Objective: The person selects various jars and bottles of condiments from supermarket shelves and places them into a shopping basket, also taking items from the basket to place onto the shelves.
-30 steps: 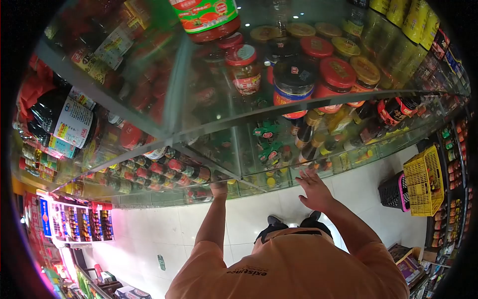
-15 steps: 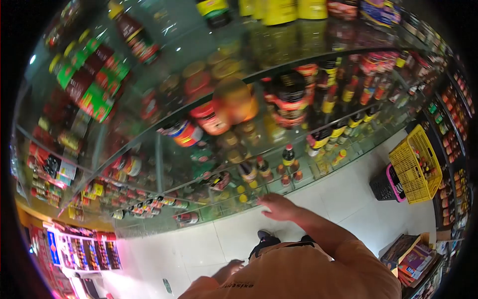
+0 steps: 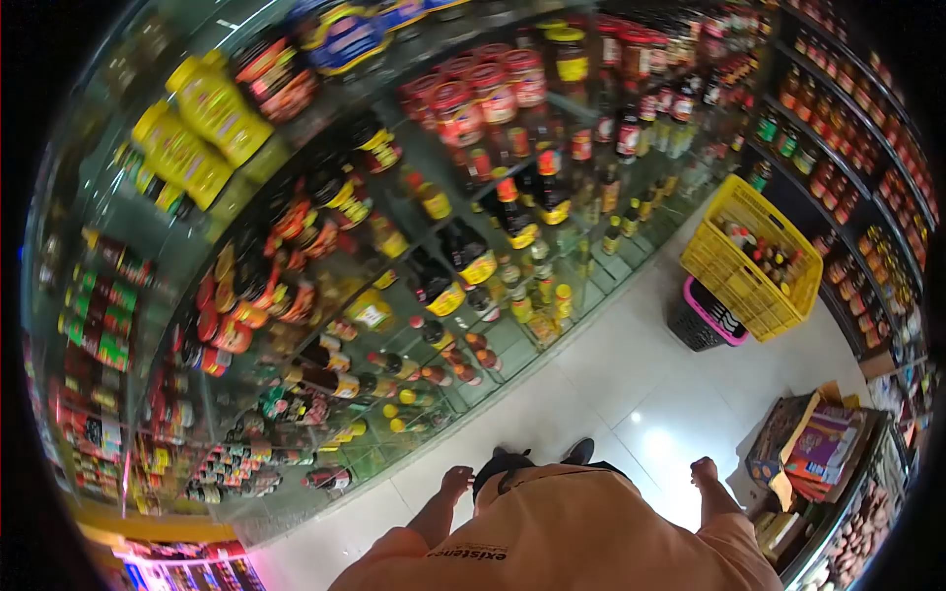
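Observation:
My left hand [image 3: 457, 480] hangs low beside my hip, over the pale floor near the base of the glass shelves. Its fingers look curled, but whether they hold anything is too small to see. On my other side, my right hand [image 3: 704, 472] is held out over the floor with its fingers bent in, and no object shows in it. Neither hand touches the shelves. The glass shelves [image 3: 581, 330] carry many sauce bottles and jars, among them yellow bottles [image 3: 219, 106] and red-lidded jars [image 3: 456, 113].
A yellow crate [image 3: 749, 295] with bottles in it stands by the right-hand shelves, with a black basket with a pink rim [image 3: 702, 320] beside it. An open cardboard box [image 3: 788, 448] sits at the lower right. My shoes [image 3: 579, 451] are on the tiles.
The view has swung right along the shelves, bringing the crate closer. Both hands were at the glass shelf; the left dropped first, then the right, and both are now down away from it.

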A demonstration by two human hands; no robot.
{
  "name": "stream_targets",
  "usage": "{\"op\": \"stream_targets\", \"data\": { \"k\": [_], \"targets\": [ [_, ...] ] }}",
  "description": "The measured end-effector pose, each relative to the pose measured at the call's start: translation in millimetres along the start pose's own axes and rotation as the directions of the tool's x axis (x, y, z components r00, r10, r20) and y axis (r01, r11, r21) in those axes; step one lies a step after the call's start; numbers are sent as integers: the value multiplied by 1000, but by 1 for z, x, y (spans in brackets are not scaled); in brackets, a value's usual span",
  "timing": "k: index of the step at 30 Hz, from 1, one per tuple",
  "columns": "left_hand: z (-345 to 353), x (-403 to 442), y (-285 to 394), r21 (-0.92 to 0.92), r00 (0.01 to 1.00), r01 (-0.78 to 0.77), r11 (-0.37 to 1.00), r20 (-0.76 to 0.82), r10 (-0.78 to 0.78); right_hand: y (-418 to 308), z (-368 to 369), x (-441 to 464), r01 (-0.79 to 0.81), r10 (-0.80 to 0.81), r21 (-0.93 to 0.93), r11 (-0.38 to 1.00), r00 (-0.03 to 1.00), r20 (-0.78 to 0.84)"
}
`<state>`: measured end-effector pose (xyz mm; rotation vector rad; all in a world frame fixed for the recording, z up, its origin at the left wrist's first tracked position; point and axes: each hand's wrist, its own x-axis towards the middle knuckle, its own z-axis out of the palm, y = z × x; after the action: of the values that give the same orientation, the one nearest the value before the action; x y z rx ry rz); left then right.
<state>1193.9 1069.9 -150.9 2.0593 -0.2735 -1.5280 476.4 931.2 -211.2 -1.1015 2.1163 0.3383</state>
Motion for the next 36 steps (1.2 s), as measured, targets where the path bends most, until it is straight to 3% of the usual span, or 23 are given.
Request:
{"op": "stream_targets", "data": {
  "k": [1, 2, 4, 7, 9, 11, 12, 14, 17, 19, 21, 22, 26, 29, 33, 36],
  "targets": [
    [11, 7, 11, -21, 997, -56, 998, 57, 57, 16, -10, -17, -97, 95, 294, 951, 995, 20],
    [26, 13, 26, 66, 996, -72, 995, 63, 68, 28, -17, -30, -185, 181, 558, 809, 981, 63],
    [51, 21, 61, 249, 992, -80, 965, 119, 52, 53, 14, -31, -223, 213, 648, 728, 972, 96],
    [85, 21, 105, 387, 985, -141, 911, 148, 90, 60, 72, -50, -286, 155, 853, 436, 958, 241],
    [103, 25, 132, 435, 980, -169, 885, 174, 101, 36, 93, -81, -321, 6, 832, 453, 934, 357],
    [118, 39, 146, 506, 975, -195, 840, 195, 109, 3, 87, -115, 136, -252, 553, 822, 958, 139],
    [124, 52, 151, 504, 971, -201, 840, 218, 101, 5, 91, -111, 123, -242, 552, 824, 959, 148],
    [142, 64, 166, 515, 968, -201, 833, 236, 88, 3, 100, -100, 342, -373, 450, 825, 928, -23],
    [183, 102, 186, 538, 965, -183, 823, 257, 47, -13, 6, -100, -58, -89, 640, 766, 977, 194],
    [209, 115, 200, 529, 963, -169, 832, 268, 26, -4, -13, -76, -107, -50, 676, 729, 977, 209],
    [226, 128, 204, 470, 973, -82, 879, 229, -32, 0, -31, -55, -313, 105, 796, 519, 947, 304],
    [231, 131, 204, 361, 967, -52, 931, 253, -44, 2, -41, -43, -329, 147, 779, 534, 943, 298],
    [248, 130, 222, 426, 963, 41, 904, 223, -149, -21, -104, 5, -324, 129, 760, 564, 943, 307],
    [261, 129, 237, 433, 971, 84, 898, 165, -170, -53, -158, 44, -271, 72, 816, 511, 959, 273],
    [284, 140, 272, 446, 971, 68, 892, 177, -163, -96, -226, 100, -70, -42, 823, 564, 993, 113],
    [315, 146, 305, 249, 991, 41, 968, 112, -70, -116, -296, 142, 170, -105, 789, 591, 986, -133]
  ]
}}
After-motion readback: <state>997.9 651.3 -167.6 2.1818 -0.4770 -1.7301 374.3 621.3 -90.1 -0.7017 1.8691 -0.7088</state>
